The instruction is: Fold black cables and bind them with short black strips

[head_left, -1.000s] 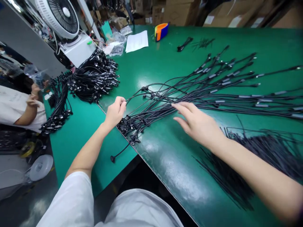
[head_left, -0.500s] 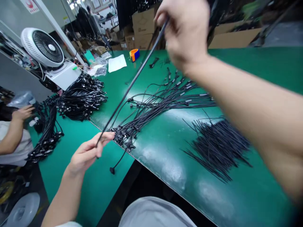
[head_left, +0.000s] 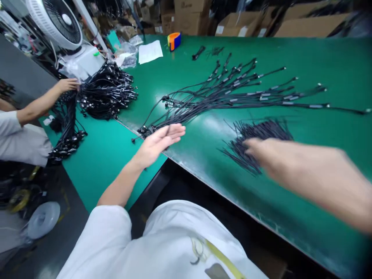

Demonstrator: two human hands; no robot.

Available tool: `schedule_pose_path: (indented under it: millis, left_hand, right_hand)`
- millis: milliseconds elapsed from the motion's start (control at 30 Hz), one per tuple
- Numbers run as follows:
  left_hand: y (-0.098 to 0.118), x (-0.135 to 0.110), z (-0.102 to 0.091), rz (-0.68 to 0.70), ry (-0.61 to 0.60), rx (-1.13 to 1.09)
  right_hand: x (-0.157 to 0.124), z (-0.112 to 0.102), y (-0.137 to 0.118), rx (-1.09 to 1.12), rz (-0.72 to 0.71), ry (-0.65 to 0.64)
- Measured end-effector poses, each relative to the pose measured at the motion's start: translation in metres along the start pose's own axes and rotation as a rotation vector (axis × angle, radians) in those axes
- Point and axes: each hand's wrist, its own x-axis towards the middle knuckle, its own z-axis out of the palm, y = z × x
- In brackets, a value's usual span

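My left hand [head_left: 158, 145] is held palm up over the near edge of the green table, fingers stretched out. A small dark mark shows by its fingers, too unclear to name. Just behind it lie the connector ends of a fanned bunch of black cables [head_left: 215, 99]; their other ends spread to the right, one reaching far right. My right hand [head_left: 270, 155], blurred by motion, is at the near right side of a pile of thin black strips [head_left: 261, 130]. Its fingertips are smeared against the pile, so any strip in them cannot be made out.
A co-worker's hand [head_left: 68, 84] touches a plastic bag beside a heap of black cables [head_left: 107, 93]. A white fan [head_left: 56, 23] stands at the left. Paper [head_left: 150, 51], an orange and blue tape ring [head_left: 174, 41] and a small cable bundle [head_left: 198, 52] lie farther back. Cardboard boxes [head_left: 188, 17] stand behind.
My right hand has let go of the raised cable and come down to the strip pile. My left hand has opened and no longer pinches the cable. The co-worker's hand has shifted right; the view has tilted down.
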Motion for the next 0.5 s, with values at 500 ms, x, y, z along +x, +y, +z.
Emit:
schedule_pose_path:
  millis: [500]
  left_hand:
    - [-0.005,-0.013,0.059,-0.463,-0.329,-0.514]
  right_hand:
    - [-0.111,-0.016,0.024,0.054,0.160,-0.105]
